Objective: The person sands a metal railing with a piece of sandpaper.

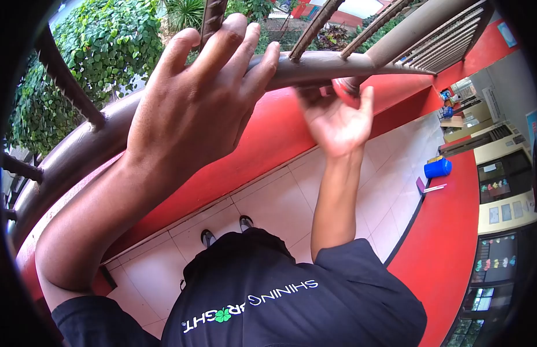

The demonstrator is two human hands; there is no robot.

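My left hand [190, 107], seen from the back, lies over the thick brown metal railing [285, 72]. Its bent fingers curl over the top around the foot of an upright twisted bar [213, 20]. Lower and farther right, my right hand [342, 124] is turned palm up beneath the rail. The thumb stands away from the palm, and the other fingers are blurred and partly hidden under the pipe. Between thumb and fingers shows a red rounded piece [347, 91] just below the rail.
Below the railing runs a red low wall [262, 133], with a tiled floor [268, 199] beside it. Leafy plants [100, 52] grow beyond the bars. Along the walkway stand a blue bin [438, 168] and a red wall [442, 243] with windows above.
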